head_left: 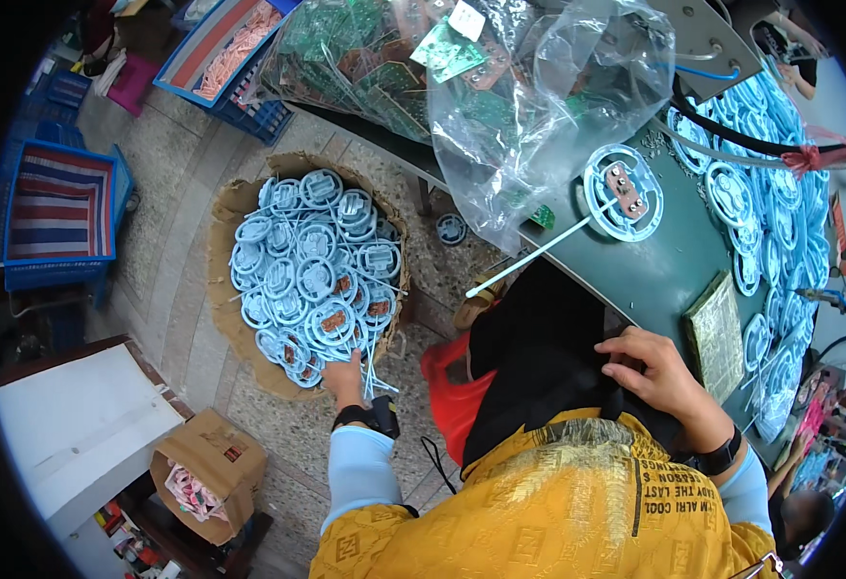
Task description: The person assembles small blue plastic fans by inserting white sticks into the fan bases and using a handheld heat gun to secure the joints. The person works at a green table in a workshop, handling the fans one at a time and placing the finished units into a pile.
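Observation:
My left hand (345,377) reaches down to the near edge of a torn cardboard box (225,318) full of light-blue round plastic parts. Its closed fingers are at the rim of one light-blue round plastic part (331,321) with a brown circuit board; the fingertips are partly hidden. Over my lap at the green table's edge, my right hand (656,376) is loosely bent, thumb and forefinger apart, with nothing visible in it. On the table lies another round plastic part (624,193) with a brown board, its thin stem sticking out past the edge.
Clear plastic bags of green circuit boards (375,63) cover the far table (597,275). A heap of light-blue parts (775,212) lies at the right, near a wrapped flat block (715,338). Blue crates (61,256), a carton (213,463) and a red stool (450,386) stand around.

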### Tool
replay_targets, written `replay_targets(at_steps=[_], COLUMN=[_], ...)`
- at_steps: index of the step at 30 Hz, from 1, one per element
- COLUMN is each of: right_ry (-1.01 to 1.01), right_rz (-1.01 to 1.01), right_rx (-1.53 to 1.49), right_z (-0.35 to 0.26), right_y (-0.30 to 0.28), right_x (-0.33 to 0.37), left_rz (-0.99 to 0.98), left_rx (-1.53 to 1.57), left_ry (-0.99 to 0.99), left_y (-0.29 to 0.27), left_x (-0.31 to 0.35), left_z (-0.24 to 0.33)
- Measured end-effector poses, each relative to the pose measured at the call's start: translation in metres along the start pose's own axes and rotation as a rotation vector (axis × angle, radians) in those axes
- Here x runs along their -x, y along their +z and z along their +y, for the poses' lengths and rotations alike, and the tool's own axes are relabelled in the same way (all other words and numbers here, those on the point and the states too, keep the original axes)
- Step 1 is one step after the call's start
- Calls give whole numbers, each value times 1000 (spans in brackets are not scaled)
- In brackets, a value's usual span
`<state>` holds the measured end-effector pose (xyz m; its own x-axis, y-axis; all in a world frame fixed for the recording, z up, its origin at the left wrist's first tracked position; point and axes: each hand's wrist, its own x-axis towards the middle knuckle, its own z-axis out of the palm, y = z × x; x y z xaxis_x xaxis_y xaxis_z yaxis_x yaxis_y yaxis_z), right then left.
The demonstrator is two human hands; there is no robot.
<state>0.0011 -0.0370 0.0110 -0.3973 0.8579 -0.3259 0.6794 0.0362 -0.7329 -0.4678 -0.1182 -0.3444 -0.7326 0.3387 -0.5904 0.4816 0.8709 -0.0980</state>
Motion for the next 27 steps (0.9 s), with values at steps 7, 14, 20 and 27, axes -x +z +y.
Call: replay_targets(at_steps=[7, 14, 20, 27], right_ry=[25, -17, -71, -128], right_rz=[-26, -3, 10, 93], right_rx=[-14, -45, -88, -113], right_z=[-3, -8, -7, 4], right_y=[6, 0, -6, -24], right_x=[-8, -9, 1, 25], left_rz=[-152, -55, 79, 192], left_rx=[73, 297, 487, 585], left_ry=[27, 57, 207, 560], left_y=[4, -68, -169, -320], left_x=[10, -10, -33, 121], left_z=[19, 8, -26, -1])
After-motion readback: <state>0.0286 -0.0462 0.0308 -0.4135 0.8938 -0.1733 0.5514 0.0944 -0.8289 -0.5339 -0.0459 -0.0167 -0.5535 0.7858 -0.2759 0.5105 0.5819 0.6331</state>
